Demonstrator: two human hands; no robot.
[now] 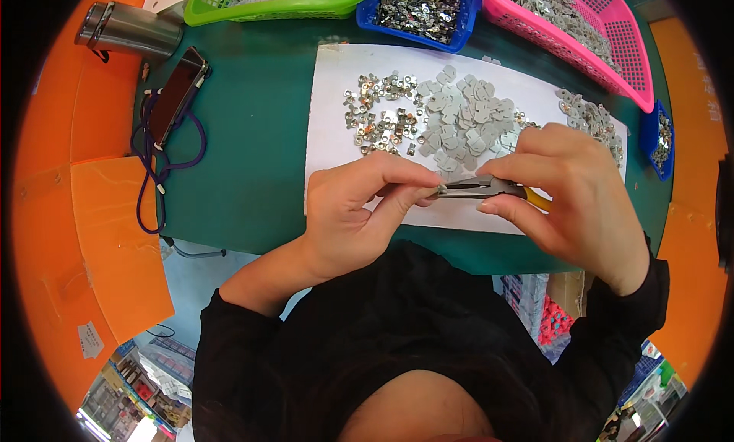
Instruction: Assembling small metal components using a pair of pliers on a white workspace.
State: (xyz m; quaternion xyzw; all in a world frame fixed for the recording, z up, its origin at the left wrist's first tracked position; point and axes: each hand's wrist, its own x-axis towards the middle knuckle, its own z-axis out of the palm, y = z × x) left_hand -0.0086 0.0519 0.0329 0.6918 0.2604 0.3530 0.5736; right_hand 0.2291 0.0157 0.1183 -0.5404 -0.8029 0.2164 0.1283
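My right hand (566, 190) is closed around a pair of pliers (489, 186) with yellow handles, their jaws pointing left. At the jaw tips, my left hand (359, 201) pinches a tiny piece between thumb and forefinger; the fingers mostly cover it, so its kind does not show. Both hands are over the front part of a white sheet (329, 82). Just beyond them lies a heap of flat grey tabs (466, 117). Left of that heap are small shiny metal clips (382, 121), and more small grey pieces (592, 121) lie at the sheet's right.
Along the far edge stand a green basket (283, 11), a blue tray (420, 35) of small metal parts and a pink basket (566, 48). A small blue tray (664, 144) is at the right. On the left are a steel flask (138, 29) and a phone (176, 98) with a purple cord.
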